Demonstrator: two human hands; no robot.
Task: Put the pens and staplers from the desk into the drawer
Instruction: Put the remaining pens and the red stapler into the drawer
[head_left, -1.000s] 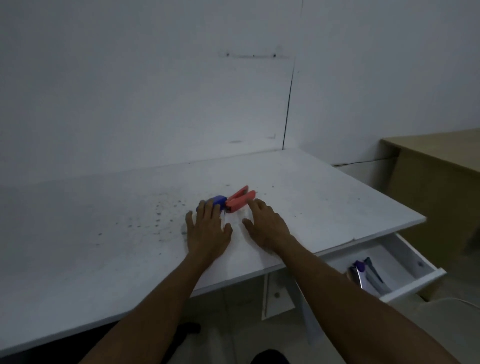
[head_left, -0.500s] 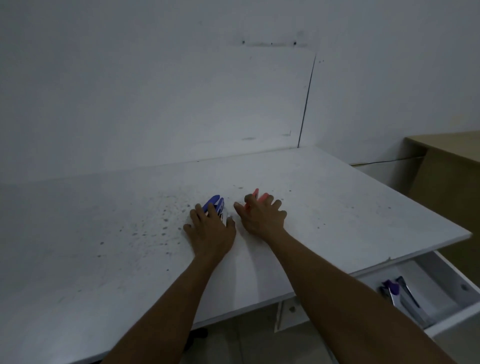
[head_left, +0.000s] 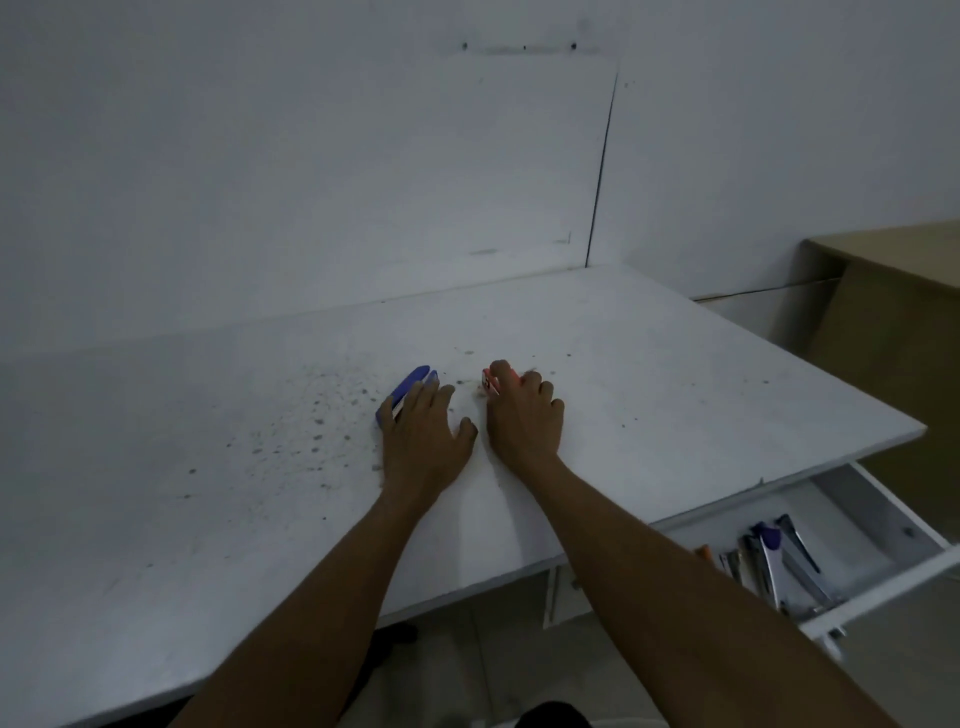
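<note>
The white surface (head_left: 675, 374) runs wide across the view, its left half bare except for a scatter of dark specks (head_left: 311, 415) that reaches toward the middle. Nothing lies between those specks and the hands.

Near the middle, the blue stapler (head_left: 410, 387) rests on the surface, angled away from the person. The left hand (head_left: 423, 441) lies over its near end, fingers laid along its top and right side, with the far tip of the stapler showing beyond the fingertips. The thumb is spread out to the right, flat on the surface. Whether this grip is closed around the stapler or only resting on it cannot be told.

Just to the right, with a narrow gap between the two hands, the right hand (head_left: 524, 415) covers the red stapler (head_left: 489, 382). Only a small red and white end shows at the index finger. The fingers are curled down over it, a clenched grip on the stapler, which appears to be still on the surface.

Farther right and lower, below the surface edge, the white drawer (head_left: 883, 519) stands pulled open. Inside it lie several staplers (head_left: 779, 556), metal-grey with one purple-topped, partly hidden by the right forearm. A tan cabinet (head_left: 893, 312) stands at the far right by the wall.
</note>
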